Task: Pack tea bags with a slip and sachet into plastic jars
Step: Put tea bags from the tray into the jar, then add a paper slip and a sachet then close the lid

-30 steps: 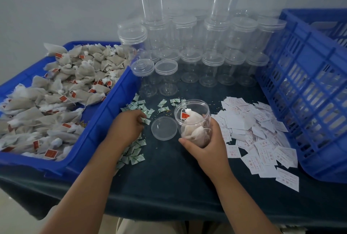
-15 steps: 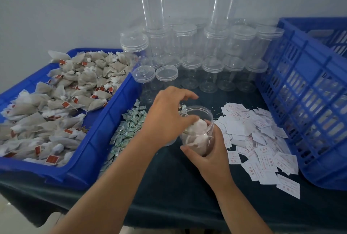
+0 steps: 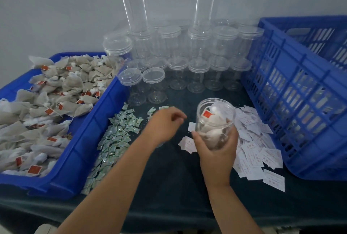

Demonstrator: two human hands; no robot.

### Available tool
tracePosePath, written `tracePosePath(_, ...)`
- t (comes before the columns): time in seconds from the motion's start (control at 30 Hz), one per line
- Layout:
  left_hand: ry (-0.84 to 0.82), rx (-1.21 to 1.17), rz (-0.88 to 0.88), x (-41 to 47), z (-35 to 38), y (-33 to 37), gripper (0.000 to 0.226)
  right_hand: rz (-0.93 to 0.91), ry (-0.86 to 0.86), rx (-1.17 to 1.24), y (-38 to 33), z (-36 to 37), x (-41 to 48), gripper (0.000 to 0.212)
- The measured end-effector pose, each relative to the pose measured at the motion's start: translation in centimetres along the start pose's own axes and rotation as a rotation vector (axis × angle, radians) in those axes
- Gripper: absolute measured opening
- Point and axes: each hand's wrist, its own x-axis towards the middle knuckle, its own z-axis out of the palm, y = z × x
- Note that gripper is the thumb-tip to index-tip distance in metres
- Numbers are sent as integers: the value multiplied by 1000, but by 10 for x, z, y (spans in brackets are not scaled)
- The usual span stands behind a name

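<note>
The right hand point(image 3: 217, 151) has its grip clamped round the lower half of a clear open jar point(image 3: 216, 109), thumb on the near side, holding it tilted above the dark desk point(image 3: 169, 177) with its mouth toward the camera. White tea bags point(image 3: 210, 130) fill the jar, one red tag showing near the rim. The left hand point(image 3: 163, 123) hovers just left of the jar, fingers curled and motion-blurred, so I cannot tell whether its grip holds anything. Under it lies a spread of small green-and-white sachets point(image 3: 116, 136); white slips point(image 3: 251, 151) are heaped to the right of the jar. A blue tray point(image 3: 78, 158) of loose tea bags point(image 3: 56, 93) sits on the left, a blue crate point(image 3: 300, 102) on the right, and stacked lidded jars point(image 3: 199, 64) stand behind.
</note>
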Motion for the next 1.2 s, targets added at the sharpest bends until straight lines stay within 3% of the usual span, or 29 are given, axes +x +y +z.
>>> tracePosePath(0.07,-209,232,88,6,24,-1,23,5,114,-26,0,-2,4,95)
tracePosePath(0.13,-297,387,114,10,42,0,38,9,161,-22,1,-4,7,96)
tracePosePath(0.2,-268,428,90,14,51,0,41,17,170,-9,2,-5,9,94)
tracePosePath(0.27,-222,409,77,18,54,-2,18,28,166,-23,3,-5,11,94)
tracePosePath(0.37,-190,399,92,20,59,-8,36,31,151,-27,3,-4,10,98)
tracePosePath(0.43,-152,345,105,20,58,-11,18,41,139,-23,3,-4,11,100)
tracePosePath(0.53,-121,308,75,23,55,-19,42,52,130,-7,4,-4,11,98)
tracePosePath(0.63,-116,236,-2,27,54,-21,19,39,125,-7,4,-4,11,95)
tracePosePath(0.73,-85,145,-58,29,57,-20,21,37,115,-9,3,-3,11,97)
tracePosePath(0.87,101,4,-65,22,38,-11,12,67,56,-16,3,-3,11,95)
tracePosePath(0.93,243,-163,-67,18,12,0,10,86,-1,-3,2,-2,10,94)
tracePosePath(1.0,278,-370,-44,10,-21,16,16,87,-70,10,0,-1,8,88)
tracePosePath(1.1,16,-519,66,-6,-60,42,24,78,-144,11,-3,1,5,83)
tracePosePath(1.2,-172,-274,151,-15,-65,58,22,63,-195,29,-1,3,0,87)
